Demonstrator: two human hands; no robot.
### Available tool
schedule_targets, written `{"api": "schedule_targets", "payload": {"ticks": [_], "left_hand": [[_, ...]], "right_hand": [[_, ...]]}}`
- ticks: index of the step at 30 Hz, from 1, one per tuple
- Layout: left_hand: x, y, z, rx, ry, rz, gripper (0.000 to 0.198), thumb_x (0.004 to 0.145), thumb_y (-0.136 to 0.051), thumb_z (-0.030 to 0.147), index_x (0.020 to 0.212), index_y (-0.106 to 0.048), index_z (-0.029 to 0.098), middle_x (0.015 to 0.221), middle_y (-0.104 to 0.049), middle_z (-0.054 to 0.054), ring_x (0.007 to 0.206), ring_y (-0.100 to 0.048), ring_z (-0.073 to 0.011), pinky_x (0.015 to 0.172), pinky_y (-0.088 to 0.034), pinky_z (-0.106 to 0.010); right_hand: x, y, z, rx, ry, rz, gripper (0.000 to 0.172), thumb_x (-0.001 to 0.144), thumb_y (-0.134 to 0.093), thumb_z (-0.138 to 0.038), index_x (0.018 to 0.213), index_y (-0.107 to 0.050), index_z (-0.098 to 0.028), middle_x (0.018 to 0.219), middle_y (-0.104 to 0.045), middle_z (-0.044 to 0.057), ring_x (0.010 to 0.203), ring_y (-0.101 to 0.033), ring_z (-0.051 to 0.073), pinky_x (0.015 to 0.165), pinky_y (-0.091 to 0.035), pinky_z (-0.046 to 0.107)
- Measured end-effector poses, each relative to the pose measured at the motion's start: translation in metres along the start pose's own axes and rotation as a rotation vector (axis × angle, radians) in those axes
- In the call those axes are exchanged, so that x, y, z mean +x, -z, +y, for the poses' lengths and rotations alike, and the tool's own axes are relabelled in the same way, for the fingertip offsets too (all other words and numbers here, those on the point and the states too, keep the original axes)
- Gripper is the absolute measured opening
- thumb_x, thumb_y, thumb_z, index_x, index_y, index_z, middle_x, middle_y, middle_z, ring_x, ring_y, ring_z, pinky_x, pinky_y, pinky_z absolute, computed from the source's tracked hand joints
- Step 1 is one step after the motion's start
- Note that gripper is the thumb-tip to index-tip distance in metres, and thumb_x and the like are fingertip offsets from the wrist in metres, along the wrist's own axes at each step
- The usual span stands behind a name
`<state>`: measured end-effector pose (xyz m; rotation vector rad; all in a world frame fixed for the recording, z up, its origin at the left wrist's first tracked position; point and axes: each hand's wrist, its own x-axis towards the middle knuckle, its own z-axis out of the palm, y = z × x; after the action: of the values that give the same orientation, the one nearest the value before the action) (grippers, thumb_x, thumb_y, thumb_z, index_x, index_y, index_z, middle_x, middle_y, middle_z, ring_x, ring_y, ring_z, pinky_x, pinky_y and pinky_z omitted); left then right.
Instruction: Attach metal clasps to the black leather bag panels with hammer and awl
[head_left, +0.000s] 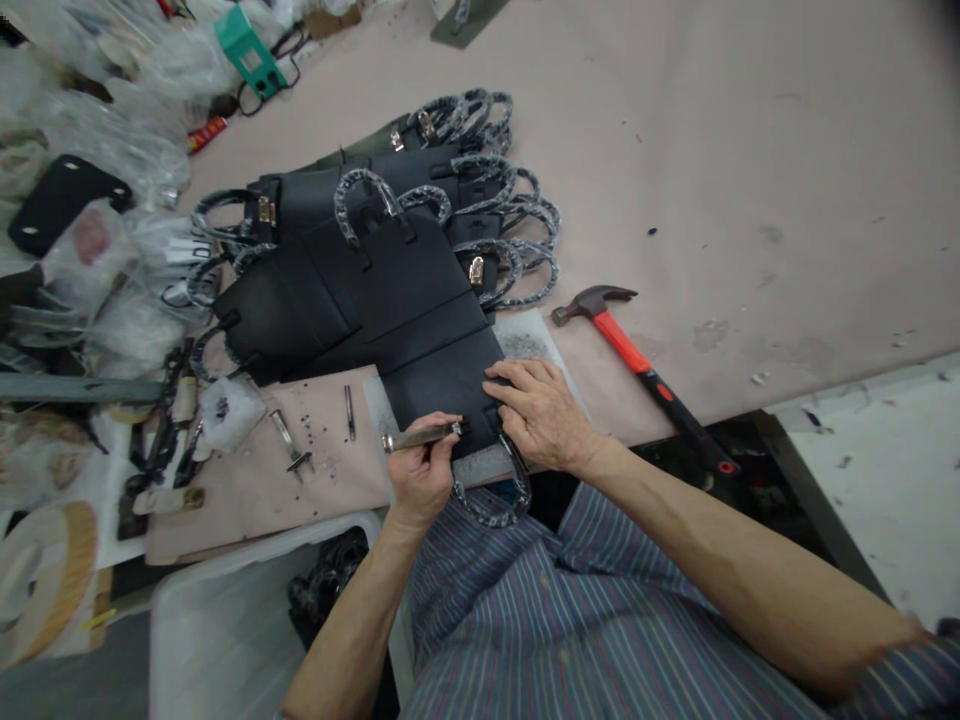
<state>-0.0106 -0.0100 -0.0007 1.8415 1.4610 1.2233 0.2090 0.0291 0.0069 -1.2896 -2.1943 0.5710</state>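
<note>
One black leather handbag (442,400) lies flat on the surface (750,200). The left hand (421,475) closes its grip firmly around a steel tool (420,436) at the bag's near edge; the right hand (541,412) lies open on the leather, fingers spread, its grip holding nothing. A red-handled claw hammer (637,355) lies nearby, and more black handbags (390,170) overlap beyond.

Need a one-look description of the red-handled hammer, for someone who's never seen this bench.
On the pinkish work table, find the pile of black handbags. Just right of it lies a claw hammer, its dark head near the pile and its black grip running past the table edge. Its bright orange-red shaft sets it apart from the dark bags.
</note>
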Motion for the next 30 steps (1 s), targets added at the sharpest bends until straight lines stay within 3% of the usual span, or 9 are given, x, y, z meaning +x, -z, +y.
{"api": "schedule_targets", "payload": {"ticks": [10, 19, 23, 27, 30], "left_hand": [[0.011, -0.004, 0.009, 0.147, -0.201, -0.053, 0.010, 0.094, -0.061, 0.013, 0.102, -0.065, 0.018, 0.099, -0.075, -0.006, 0.096, -0.074, -0.0195, 0.090, -0.060, -0.035], [0.012, -0.007, 0.009, 0.201, -0.183, -0.070, 0.009, 0.092, -0.061, 0.018, 0.100, -0.066, 0.019, 0.096, -0.075, -0.007, 0.091, -0.074, -0.0203, 0.085, -0.060, -0.033], [0.012, -0.007, 0.010, 0.186, -0.154, -0.060, 0.010, 0.090, -0.061, 0.018, 0.099, -0.067, 0.019, 0.094, -0.076, -0.006, 0.089, -0.074, -0.0208, 0.084, -0.059, -0.033], [0.010, -0.008, 0.010, 0.141, -0.096, -0.054, 0.011, 0.090, -0.061, 0.019, 0.099, -0.066, 0.020, 0.092, -0.076, -0.005, 0.085, -0.074, -0.0201, 0.080, -0.059, -0.031], [0.009, -0.009, 0.009, 0.108, -0.067, -0.056, 0.011, 0.089, -0.062, 0.018, 0.098, -0.067, 0.021, 0.089, -0.075, -0.004, 0.081, -0.073, -0.0195, 0.078, -0.058, -0.030]], "right_hand": [[0.000, 0.000, -0.001, -0.022, 0.005, 0.003, 0.037, 0.092, -0.051, -0.021, 0.125, -0.068, -0.018, 0.138, -0.062, 0.010, 0.128, -0.050, 0.030, 0.111, -0.032, 0.049], [0.000, -0.002, -0.001, -0.013, 0.028, 0.033, 0.035, 0.094, -0.052, -0.021, 0.124, -0.068, -0.018, 0.136, -0.064, 0.010, 0.126, -0.052, 0.031, 0.109, -0.036, 0.051], [-0.007, 0.009, 0.003, 0.077, 0.044, 0.166, 0.031, 0.096, -0.050, -0.022, 0.121, -0.068, -0.016, 0.128, -0.066, 0.013, 0.121, -0.057, 0.028, 0.105, -0.043, 0.046], [-0.036, 0.044, 0.030, -0.179, -0.166, 0.299, 0.032, 0.093, -0.054, -0.024, 0.122, -0.065, -0.014, 0.127, -0.063, 0.018, 0.118, -0.057, 0.033, 0.102, -0.045, 0.049], [-0.063, 0.071, 0.058, -0.410, -0.454, 0.192, 0.031, 0.088, -0.060, -0.027, 0.114, -0.065, -0.012, 0.117, -0.063, 0.023, 0.106, -0.059, 0.037, 0.089, -0.047, 0.050]]}}
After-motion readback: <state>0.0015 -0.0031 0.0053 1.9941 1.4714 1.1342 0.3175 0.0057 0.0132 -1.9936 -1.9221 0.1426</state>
